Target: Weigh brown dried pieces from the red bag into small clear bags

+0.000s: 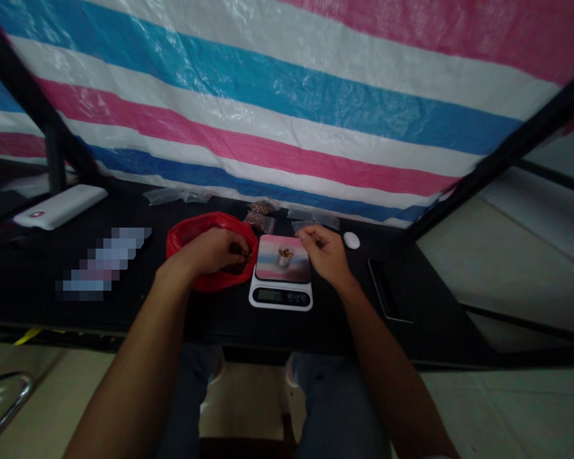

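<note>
My left hand (220, 250) reaches into a red plastic bag (184, 236), its fingers pinched at the small dark brown pieces (236, 268) inside. Right of the bag stands a white kitchen scale (258, 299) with a glossy, reflecting top and a digital display; its digits are too dim to read. A small cup (284, 260) holding brown pieces sits on the scale's top. At the scale's far right corner is my right hand (323, 252), thumb and fingers curled together; whether anything is between them is hidden.
Behind the scale lie small clear bags of brown pieces (261, 222) and flat clear bags (318, 218). A white round lid (351, 240) and a dark phone (387, 290) lie to the right. At left are a white device (62, 207) and a blurred-out object (108, 264). A striped sheet (268, 95) hangs behind.
</note>
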The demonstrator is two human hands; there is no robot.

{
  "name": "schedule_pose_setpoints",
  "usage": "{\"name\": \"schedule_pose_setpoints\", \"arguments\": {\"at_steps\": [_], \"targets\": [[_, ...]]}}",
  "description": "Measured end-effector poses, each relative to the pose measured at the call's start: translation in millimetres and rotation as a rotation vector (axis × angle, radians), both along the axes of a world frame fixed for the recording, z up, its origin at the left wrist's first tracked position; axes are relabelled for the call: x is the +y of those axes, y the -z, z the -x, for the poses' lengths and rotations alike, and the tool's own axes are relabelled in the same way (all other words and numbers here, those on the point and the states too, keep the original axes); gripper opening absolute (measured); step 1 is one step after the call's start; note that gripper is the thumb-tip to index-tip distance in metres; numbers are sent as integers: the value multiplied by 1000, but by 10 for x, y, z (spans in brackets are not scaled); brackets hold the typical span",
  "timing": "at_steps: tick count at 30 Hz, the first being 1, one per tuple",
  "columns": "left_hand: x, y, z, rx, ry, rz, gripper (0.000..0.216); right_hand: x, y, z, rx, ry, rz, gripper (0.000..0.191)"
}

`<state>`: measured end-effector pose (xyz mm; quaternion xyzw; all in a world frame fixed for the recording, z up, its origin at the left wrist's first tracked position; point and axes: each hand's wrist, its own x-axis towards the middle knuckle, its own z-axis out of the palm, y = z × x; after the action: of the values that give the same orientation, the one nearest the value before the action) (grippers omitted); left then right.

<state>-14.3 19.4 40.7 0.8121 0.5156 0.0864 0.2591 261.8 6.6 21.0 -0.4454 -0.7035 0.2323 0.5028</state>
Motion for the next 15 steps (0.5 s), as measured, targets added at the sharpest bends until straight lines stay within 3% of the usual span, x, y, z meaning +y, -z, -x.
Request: {"name": "schedule_pose_setpoints", "arguments": {"at_steps": [7,15], "targets": [[-3,-58,108,-114,-66,11,29,0,-13,-4,3,-16,12,26],[-10,-103,108,-147,-39,-31,24,-3,-8,-7,1,-2,21,27]]}}
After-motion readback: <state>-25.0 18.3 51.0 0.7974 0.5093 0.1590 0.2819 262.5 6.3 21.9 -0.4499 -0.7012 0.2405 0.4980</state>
